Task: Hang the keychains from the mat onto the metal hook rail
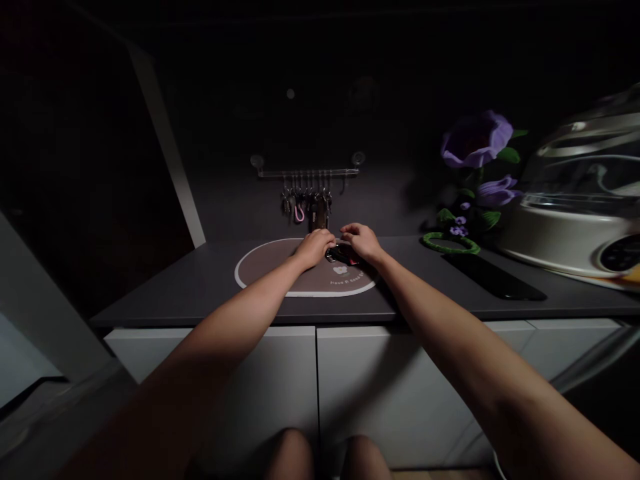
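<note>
On the brown oval mat (270, 263) with a white border lies a small bunch of keys (343, 254) with dark and red parts. My left hand (315, 248) is at the left edge of the bunch, its fingers closed and bent downward; what they grip is hidden. Just right of it, my right hand (364, 243) hovers over the far side of the bunch, fingers loosely curved and a little apart, with nothing visible in them. Behind my hands, a clear hook rail (310, 173) on the wall carries several hanging keys (305, 200), one with a pink loop.
A black phone-like slab (493, 275) lies on the dark counter (190, 293) to the right. Behind it are purple knitted-looking flowers (475, 143) with a green ring base (450, 243). A large white appliance (560, 237) with a clear lid stands far right. White cabinet doors (370, 387) are below.
</note>
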### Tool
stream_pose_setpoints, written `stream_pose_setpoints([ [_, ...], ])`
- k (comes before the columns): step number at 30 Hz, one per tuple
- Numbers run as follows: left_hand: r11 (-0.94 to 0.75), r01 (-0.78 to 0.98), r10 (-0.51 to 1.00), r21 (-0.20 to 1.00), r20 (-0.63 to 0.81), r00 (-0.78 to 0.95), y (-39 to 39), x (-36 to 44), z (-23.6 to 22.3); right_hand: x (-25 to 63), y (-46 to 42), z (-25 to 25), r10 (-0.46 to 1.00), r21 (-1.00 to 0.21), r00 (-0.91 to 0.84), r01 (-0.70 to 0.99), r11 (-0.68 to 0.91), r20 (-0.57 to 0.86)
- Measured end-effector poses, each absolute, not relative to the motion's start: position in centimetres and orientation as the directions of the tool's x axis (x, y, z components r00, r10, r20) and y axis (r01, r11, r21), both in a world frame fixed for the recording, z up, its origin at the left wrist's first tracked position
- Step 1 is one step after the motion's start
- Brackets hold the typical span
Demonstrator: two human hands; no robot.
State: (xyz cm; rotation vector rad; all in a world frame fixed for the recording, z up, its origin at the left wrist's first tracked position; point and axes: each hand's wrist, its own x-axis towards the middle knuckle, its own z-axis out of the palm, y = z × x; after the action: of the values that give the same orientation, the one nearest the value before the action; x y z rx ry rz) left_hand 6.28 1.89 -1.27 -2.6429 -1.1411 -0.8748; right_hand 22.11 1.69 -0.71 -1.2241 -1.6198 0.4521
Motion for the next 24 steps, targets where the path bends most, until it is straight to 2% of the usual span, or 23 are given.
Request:
stream_pose_setpoints([
  [7,-0.671,0.741,0.602,0.023,0.600,0.527,1.2,5.1,-0.2,21.9,1.6,-0.5,0.861,-0.751,-0.049,0.465,0.469,0.507],
  [11,-0.640,0.768,0.629,0.027,0.592,0.504,0.8,4.8,0.3,21.7,1.5,-0.5,0.843,-0.743,-0.130,0.414,0.525,0.522],
  [18,-0.635,0.766,0.617,0.103,0.664,0.422,0.7,4.7,0.6,21.4,1.4,-0.8,0.868,-0.824,-0.213,0.275,0.494,0.449],
  [24,-0.636,0.724,0.630,0.268,0.722,0.287,1.1,4.8,0.7,20.6,0.1,-0.2,0.883,-0.877,-0.260,0.187,0.443,0.390],
])
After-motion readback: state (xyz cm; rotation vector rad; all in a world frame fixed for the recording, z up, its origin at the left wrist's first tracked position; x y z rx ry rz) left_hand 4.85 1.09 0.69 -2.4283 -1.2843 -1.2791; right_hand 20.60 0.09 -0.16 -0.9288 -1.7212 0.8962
